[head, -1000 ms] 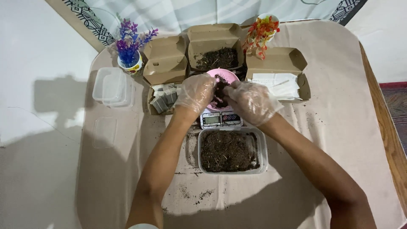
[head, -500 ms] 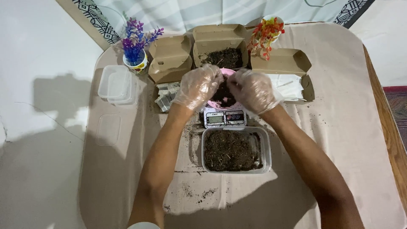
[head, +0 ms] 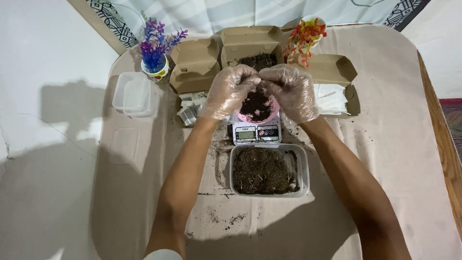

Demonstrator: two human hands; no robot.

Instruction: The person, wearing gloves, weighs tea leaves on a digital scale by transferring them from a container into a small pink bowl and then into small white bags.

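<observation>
While both gloved hands are meeting over the scale, you are looking down at this layout:

Left hand: your left hand [head: 230, 91], in a thin clear glove, is curling its fingers narrowly over the pink bowl [head: 260, 107], fingertips pinching at dark soil.
Right hand: your right hand [head: 292, 91], gloved the same way, is closing in from the other side, fingertips touching those of the left; you are holding crumbs of soil between them, though how much I cannot tell.
Pink bowl: it is sitting on the small digital scale [head: 256, 132], partly filled with soil, near the middle of the table [head: 409, 144].
Clear tub: the clear plastic tub [head: 268, 169], full of soil, is lying just beside the scale, toward the near edge.
Far edge: three open cardboard boxes are standing there; the middle box [head: 251, 48] is holding soil.
Far left corner: a purple plant pot [head: 155, 53] is standing beside empty clear containers [head: 135, 95].
Far right side: an orange plant pot [head: 305, 33] is standing behind the boxes.
</observation>
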